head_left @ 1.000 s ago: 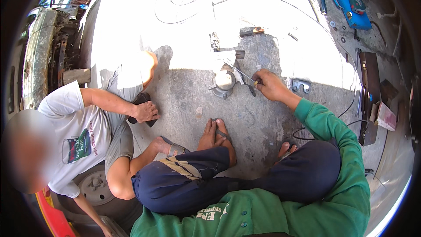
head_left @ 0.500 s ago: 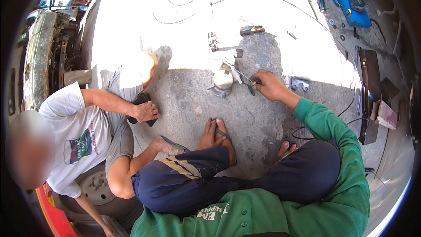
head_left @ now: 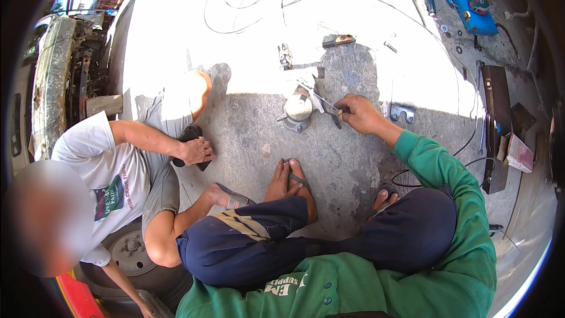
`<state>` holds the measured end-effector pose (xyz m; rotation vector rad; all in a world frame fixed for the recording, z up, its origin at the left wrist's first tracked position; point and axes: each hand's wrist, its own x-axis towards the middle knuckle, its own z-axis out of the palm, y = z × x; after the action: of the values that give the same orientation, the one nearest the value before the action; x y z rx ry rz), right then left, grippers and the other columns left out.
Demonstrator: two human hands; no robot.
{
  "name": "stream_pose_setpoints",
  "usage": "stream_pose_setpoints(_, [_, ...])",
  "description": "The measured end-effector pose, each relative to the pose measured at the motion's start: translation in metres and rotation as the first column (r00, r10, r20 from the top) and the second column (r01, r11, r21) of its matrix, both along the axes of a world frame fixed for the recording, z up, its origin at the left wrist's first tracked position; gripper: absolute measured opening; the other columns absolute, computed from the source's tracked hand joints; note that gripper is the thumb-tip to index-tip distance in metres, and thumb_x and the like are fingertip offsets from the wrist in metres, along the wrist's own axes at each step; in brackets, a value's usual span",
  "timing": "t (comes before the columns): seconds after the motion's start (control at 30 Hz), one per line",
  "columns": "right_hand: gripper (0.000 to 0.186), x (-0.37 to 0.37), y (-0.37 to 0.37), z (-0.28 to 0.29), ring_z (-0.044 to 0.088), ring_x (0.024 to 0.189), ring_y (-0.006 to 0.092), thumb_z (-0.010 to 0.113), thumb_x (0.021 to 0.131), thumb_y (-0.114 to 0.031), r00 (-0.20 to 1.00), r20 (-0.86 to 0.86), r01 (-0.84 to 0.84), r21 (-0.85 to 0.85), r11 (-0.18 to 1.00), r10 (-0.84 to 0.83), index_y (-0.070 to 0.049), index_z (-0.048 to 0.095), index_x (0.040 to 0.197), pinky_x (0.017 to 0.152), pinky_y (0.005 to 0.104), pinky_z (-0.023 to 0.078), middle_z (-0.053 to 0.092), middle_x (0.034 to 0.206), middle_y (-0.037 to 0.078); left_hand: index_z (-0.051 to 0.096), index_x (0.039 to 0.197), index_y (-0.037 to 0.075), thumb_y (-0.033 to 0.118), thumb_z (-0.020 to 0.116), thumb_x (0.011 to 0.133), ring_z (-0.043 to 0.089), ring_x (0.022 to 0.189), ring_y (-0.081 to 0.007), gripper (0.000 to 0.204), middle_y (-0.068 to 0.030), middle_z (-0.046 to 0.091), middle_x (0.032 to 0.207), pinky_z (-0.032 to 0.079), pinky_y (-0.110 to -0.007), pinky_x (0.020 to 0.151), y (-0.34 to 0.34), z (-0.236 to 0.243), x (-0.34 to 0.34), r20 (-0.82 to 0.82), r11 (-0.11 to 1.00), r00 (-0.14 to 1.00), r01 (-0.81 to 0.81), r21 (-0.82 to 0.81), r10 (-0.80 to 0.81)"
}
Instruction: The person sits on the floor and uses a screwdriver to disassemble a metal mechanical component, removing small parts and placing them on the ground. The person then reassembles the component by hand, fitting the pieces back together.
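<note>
My right hand (head_left: 360, 115) is closed around the yellowish end of a thin metal rod-like tool (head_left: 325, 101). The rod slants up and left to a grey bench vise (head_left: 298, 108) standing on the concrete; its exact kind is too small to tell. Sunlight washes out the vise's upper part, so I cannot make out what its jaws hold. Low down, my left hand (head_left: 276, 187) rests against my sandalled left foot (head_left: 302, 197), fingers stretched out. Its forearm is hidden behind my bent leg.
At the left a co-worker sits with a hand (head_left: 196, 150) on a dark sandal. A metal bracket (head_left: 402, 112) lies right of my right hand. Farther right are a dark long case (head_left: 498, 129), a blue tool case (head_left: 465, 0) and cables. A dark-and-wooden block (head_left: 338, 40) lies beyond the vise.
The co-worker's head has shifted right and down in the picture. My right hand and the tool have hardly moved; my left hand stays at my foot.
</note>
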<state>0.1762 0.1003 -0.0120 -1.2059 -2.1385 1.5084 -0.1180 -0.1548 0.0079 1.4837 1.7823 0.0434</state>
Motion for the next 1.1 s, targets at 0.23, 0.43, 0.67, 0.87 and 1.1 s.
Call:
stream_pose_setpoints(0.23, [0.027, 0.0007, 0.0013, 0.0004, 0.067, 0.100, 0.0392, 0.069, 0.088, -0.010, 1.000, 0.000, 0.016, 0.009, 1.000, -0.016, 0.002, 0.073, 0.113, 0.089, 0.0470, 0.053, 0.070, 0.105, 0.022, 0.029, 0.158, -0.007, 0.036, 0.077, 0.091, 0.032, 0.150, -0.0478, 0.092, -0.0332, 0.022, 0.165, 0.033, -0.045, 0.123, -0.0008, -0.0029, -0.0017, -0.026, 1.000, 1.000, 0.018, 0.019, -0.017])
stream_pose_setpoints(0.43, [0.027, 0.0016, 0.0014, -0.0005, 0.067, 0.100, 0.0398, 0.068, 0.088, -0.010, 1.000, -0.012, 0.003, 0.020, 1.000, -0.003, 0.002, 0.073, 0.112, 0.090, 0.0474, 0.053, 0.069, 0.105, 0.022, 0.030, 0.158, -0.007, 0.036, 0.077, 0.091, 0.033, 0.150, -0.0480, 0.092, -0.0335, 0.023, 0.165, 0.034, -0.045, 0.122, -0.0008, -0.0035, -0.0012, -0.032, 1.000, 0.999, 0.019, 0.024, -0.018])
stream_pose_setpoints(0.67, [0.028, 0.0016, 0.0016, 0.0014, 0.066, 0.102, 0.0399, 0.067, 0.087, -0.009, 1.000, 0.001, -0.025, 0.026, 0.999, 0.025, 0.002, 0.073, 0.113, 0.091, 0.0474, 0.052, 0.069, 0.106, 0.022, 0.030, 0.157, -0.007, 0.034, 0.076, 0.092, 0.033, 0.150, -0.0482, 0.090, -0.0335, 0.023, 0.165, 0.034, -0.045, 0.122, -0.0018, -0.0028, -0.0011, -0.022, 0.999, 1.000, 0.022, 0.037, -0.021])
stream_pose_setpoints(0.87, [0.030, 0.0032, 0.0006, 0.0055, 0.066, 0.102, 0.0397, 0.067, 0.088, -0.010, 1.000, 0.003, -0.011, 0.030, 0.999, 0.011, 0.002, 0.073, 0.114, 0.091, 0.0475, 0.052, 0.069, 0.106, 0.022, 0.030, 0.157, -0.007, 0.037, 0.074, 0.092, 0.026, 0.153, -0.0484, 0.090, -0.0340, 0.022, 0.164, 0.027, -0.047, 0.126, 0.0003, -0.0015, 0.0000, 0.035, 1.000, 0.999, -0.011, 0.007, 0.011])
stream_pose_setpoints(1.1, [0.029, 0.0043, 0.0001, 0.0016, 0.065, 0.103, 0.0388, 0.068, 0.090, -0.012, 1.000, -0.003, -0.010, 0.044, 0.999, 0.010, 0.002, 0.072, 0.114, 0.090, 0.0475, 0.051, 0.069, 0.105, 0.022, 0.032, 0.156, -0.007, 0.036, 0.075, 0.091, 0.027, 0.152, -0.0486, 0.089, -0.0338, 0.023, 0.164, 0.028, -0.047, 0.125, 0.0004, -0.0035, 0.0004, 0.039, 0.999, 0.999, -0.028, 0.023, 0.027])
